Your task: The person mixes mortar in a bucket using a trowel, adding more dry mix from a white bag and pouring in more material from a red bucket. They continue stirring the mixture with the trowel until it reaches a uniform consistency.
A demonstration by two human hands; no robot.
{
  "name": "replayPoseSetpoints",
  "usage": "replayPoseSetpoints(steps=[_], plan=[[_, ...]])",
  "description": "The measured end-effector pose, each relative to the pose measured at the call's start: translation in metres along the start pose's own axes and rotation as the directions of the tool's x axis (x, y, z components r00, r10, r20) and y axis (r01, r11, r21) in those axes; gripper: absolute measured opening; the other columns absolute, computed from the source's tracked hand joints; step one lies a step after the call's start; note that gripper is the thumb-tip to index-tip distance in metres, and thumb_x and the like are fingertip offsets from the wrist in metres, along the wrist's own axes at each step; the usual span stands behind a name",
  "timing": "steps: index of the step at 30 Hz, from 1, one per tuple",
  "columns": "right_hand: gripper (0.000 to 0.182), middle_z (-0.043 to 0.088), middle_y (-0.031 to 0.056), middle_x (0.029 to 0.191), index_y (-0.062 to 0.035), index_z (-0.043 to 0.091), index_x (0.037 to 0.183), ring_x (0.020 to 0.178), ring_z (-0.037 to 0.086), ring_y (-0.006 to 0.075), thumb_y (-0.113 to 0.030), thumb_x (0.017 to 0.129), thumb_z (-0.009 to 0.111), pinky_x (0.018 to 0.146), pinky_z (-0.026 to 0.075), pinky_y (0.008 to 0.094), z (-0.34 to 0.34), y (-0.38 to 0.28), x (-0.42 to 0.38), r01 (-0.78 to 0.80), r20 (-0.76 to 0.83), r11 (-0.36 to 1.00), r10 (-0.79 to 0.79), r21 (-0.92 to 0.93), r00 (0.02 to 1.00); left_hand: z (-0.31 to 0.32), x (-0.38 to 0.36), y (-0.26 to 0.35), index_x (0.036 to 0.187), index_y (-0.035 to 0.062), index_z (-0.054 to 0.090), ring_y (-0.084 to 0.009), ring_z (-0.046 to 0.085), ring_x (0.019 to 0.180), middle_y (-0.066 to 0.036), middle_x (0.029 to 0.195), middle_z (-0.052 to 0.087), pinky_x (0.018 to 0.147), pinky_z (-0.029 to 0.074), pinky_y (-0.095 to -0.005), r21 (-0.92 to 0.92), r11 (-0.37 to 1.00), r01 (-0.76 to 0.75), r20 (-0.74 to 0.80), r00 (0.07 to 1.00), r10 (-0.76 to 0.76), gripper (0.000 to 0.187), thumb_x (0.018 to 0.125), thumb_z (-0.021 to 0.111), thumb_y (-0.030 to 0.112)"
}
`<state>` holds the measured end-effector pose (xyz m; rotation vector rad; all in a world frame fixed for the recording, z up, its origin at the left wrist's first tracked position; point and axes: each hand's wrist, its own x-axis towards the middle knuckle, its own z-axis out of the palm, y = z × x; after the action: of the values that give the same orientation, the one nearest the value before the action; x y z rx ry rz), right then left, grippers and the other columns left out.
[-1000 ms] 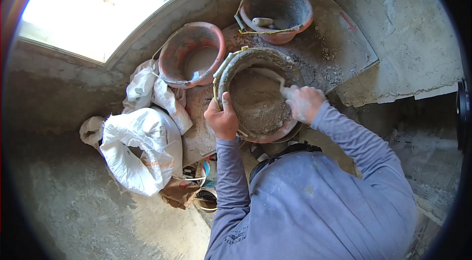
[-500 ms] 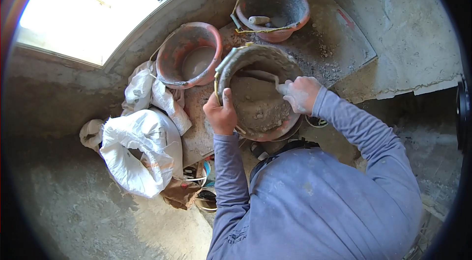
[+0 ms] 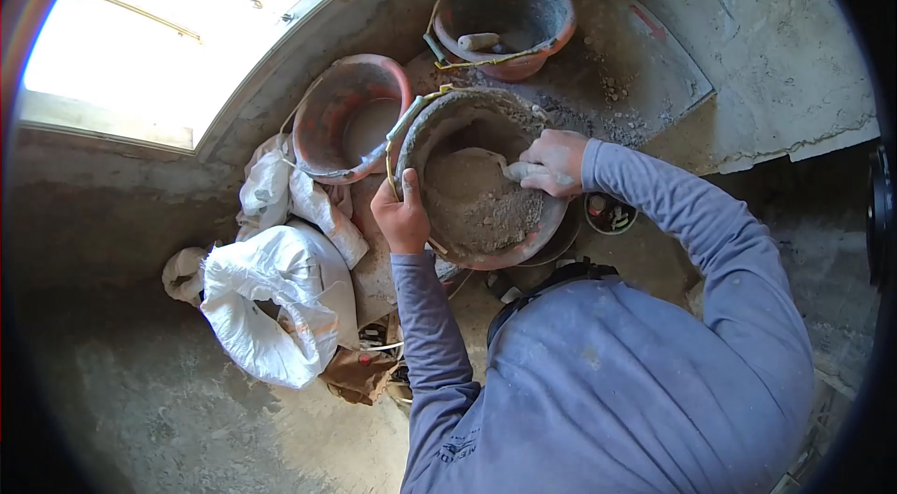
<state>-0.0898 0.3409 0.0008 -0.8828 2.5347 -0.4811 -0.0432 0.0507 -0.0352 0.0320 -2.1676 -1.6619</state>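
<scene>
A mortar-caked bucket (image 3: pixel 512 257) is tilted towards me and holds grey, crumbly dry mix (image 3: pixel 481 214). My left hand (image 3: pixel 402 218) is closed on the bucket's left rim, with the thumb upright along its edge. A yellow wire handle (image 3: pixel 391 153) with a pale grip hangs by that rim. My right hand (image 3: pixel 556 162) is wrapped round the pale handle of a trowel (image 3: pixel 514 171) at the bucket's right side. The trowel's thin neck reaches into the bucket, and its blade is buried in or hidden by the mix.
Behind stand a reddish bucket (image 3: pixel 360 64) with grey liquid and another bucket (image 3: pixel 505 64) with a pale-handled tool inside. White sacks (image 3: pixel 327 279) lie at left. A small container (image 3: pixel 609 214) with objects sits right of my bucket. Rubble (image 3: pixel 612 92) lies on the board.
My right hand and the trowel have shifted slightly left and deeper over the mix. My left hand still holds the rim. The whole view has moved a little.
</scene>
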Motion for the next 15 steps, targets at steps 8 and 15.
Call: replayPoseSetpoints(steps=[8,15], plan=[[0.030,0.072,0.0213,0.087,-0.0091,0.071,0.109,0.088,0.069,0.0429,-0.033,0.091,0.069,0.081,0.055,0.0504,-0.014,0.016,-0.030,0.140,-0.039,0.990,-0.139,0.007,0.989,0.003,0.007,0.002,0.086,-0.0040,0.065,-0.0034,0.038,0.067,0.009,0.072,0.050,0.057,0.030,-0.0233,0.009,1.000,0.017,0.027,0.999,-0.017,0.046,0.105,0.063,0.038],[0.043,0.067,0.0100,0.088,-0.0151,0.061,0.129,0.078,0.070,0.0305,-0.032,0.090,0.071,0.068,0.056,0.0442,0.014,0.015,-0.079,0.155,-0.281,0.956,-0.224,-0.248,0.933,0.004,0.022,-0.001,0.087,-0.0058,0.065,-0.0054,0.039,0.065,0.006,0.067,0.048,0.057,0.034,-0.0262,0.034,0.999,0.000,0.053,0.999,-0.002,0.042,0.104,0.066,0.033]])
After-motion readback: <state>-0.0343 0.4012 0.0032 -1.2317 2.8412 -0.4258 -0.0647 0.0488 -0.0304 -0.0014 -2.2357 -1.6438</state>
